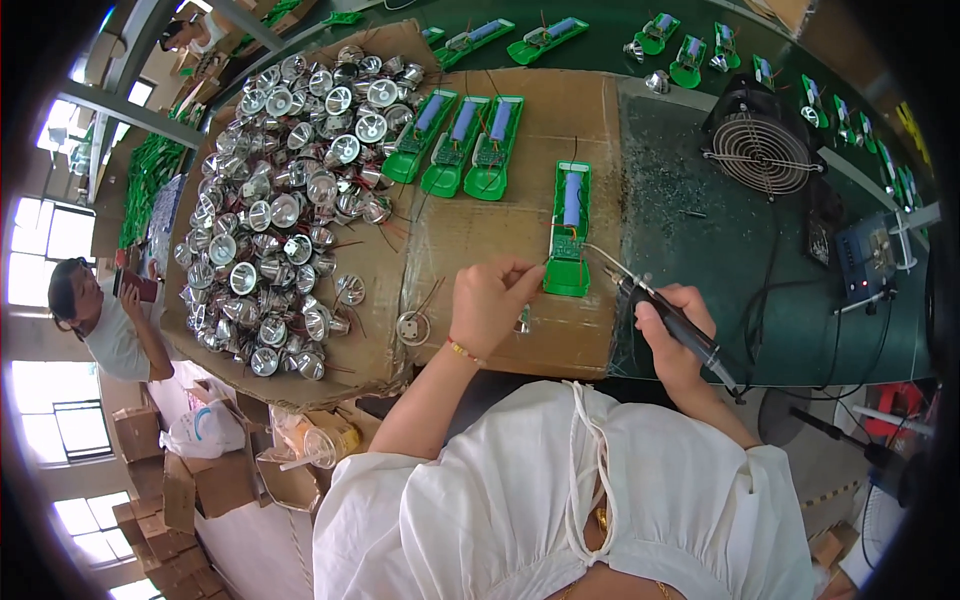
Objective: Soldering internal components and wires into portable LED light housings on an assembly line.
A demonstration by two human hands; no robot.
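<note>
Left hand [490, 308], right hand [672, 352] flank green casing [567, 280]; left nearer.

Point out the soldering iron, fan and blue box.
Soldering iron [684, 328], head view: dark handle.
Fan [763, 153], head view: round wire grille.
Blue box [857, 262], head view: blue face.

- Head view: wide fisheye on the person's head — aimed steeply down, upright.
- Range: close; left hand [487, 300] and right hand [680, 325] near centre.
- Field: white top [500, 490] at 6 o'clock, cardboard [560, 110] at 12 — edges bowed.
</note>
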